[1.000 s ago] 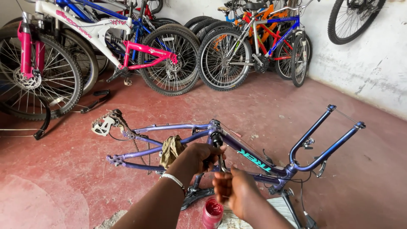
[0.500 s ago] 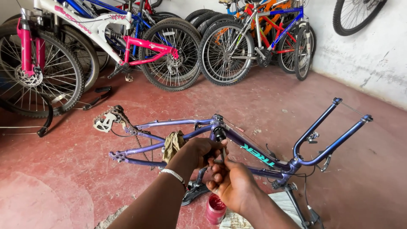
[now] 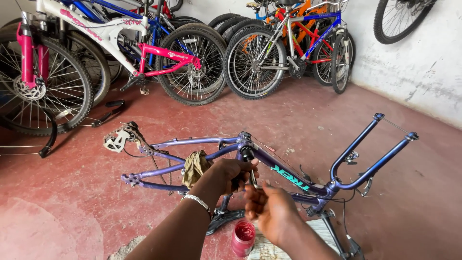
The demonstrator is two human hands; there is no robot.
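red pot (image 3: 243,237): stood on floor at 6 o'clock, just below hands
right hand (image 3: 270,212): clenched round thin tool
left hand (image 3: 230,173): gripped on frame (image 3: 284,169) tube, floor centre
risk: pot may be knocked over by an elbow
bikes (image 3: 183,62): parked at 12 o'clock

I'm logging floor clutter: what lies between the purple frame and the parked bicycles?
In the head view, bare red floor lies between the purple frame and the parked bicycles, with only small specks of debris.

Red tin (image 3: 243,238) — below the hands
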